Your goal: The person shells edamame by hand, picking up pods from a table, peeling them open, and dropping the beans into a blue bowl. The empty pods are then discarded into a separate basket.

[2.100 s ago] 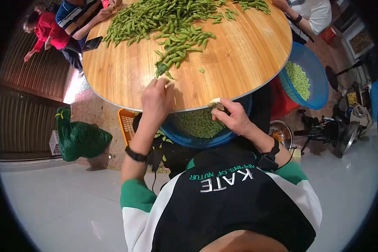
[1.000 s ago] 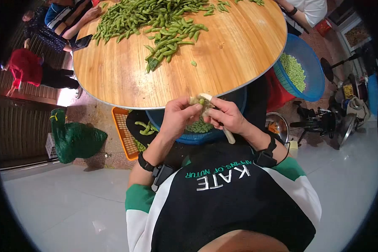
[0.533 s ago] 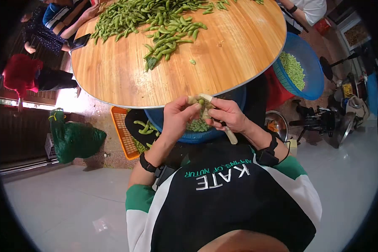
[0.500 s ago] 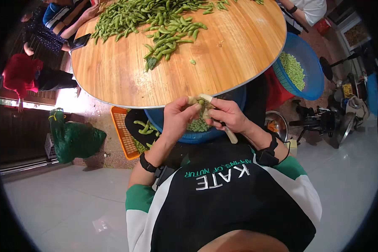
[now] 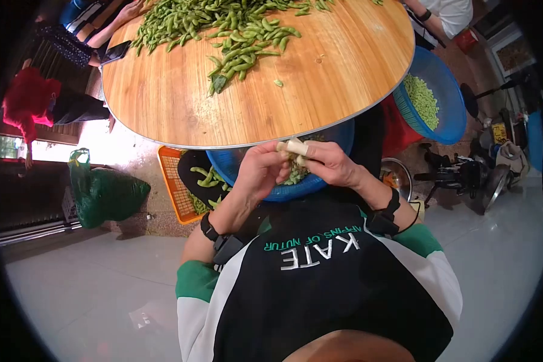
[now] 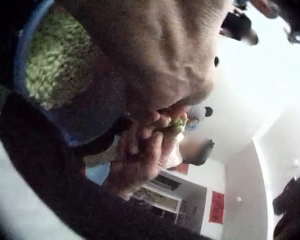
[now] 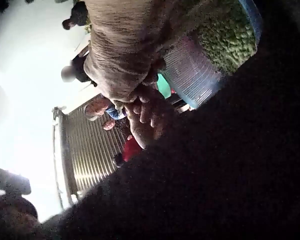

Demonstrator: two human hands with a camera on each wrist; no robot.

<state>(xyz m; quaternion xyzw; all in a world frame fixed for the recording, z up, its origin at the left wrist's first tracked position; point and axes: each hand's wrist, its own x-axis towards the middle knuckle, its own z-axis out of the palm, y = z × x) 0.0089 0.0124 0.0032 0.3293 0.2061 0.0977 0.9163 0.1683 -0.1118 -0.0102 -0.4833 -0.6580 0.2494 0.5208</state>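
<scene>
In the head view my left hand (image 5: 260, 171) and right hand (image 5: 332, 165) meet just below the near edge of the round wooden table (image 5: 344, 66). Their fingertips pinch a small soybean pod between them, mostly covered by fingers; the left wrist view shows green of the pod (image 6: 178, 125). A pale wrap (image 5: 296, 146) covers the right thumb. Beneath both hands sits a blue basin (image 5: 289, 193) with shelled soybeans (image 5: 297, 176). Farther up the tabletop lies a large heap of green pods (image 5: 187, 24), with one loose bit (image 5: 278, 82) nearer me.
An orange crate (image 5: 174, 181) stands left of the basin, near some pods (image 5: 205, 176). A second blue basin (image 5: 455, 120) of beans is at right. A green bag (image 5: 111, 193) lies on the floor. A phone (image 5: 116, 52) rests on the table's left, and other people sit around it.
My left hand has left the pods on the table and come back to the right hand. The fingers have shifted around the pod, and the pale strip under my right hand no longer shows.
</scene>
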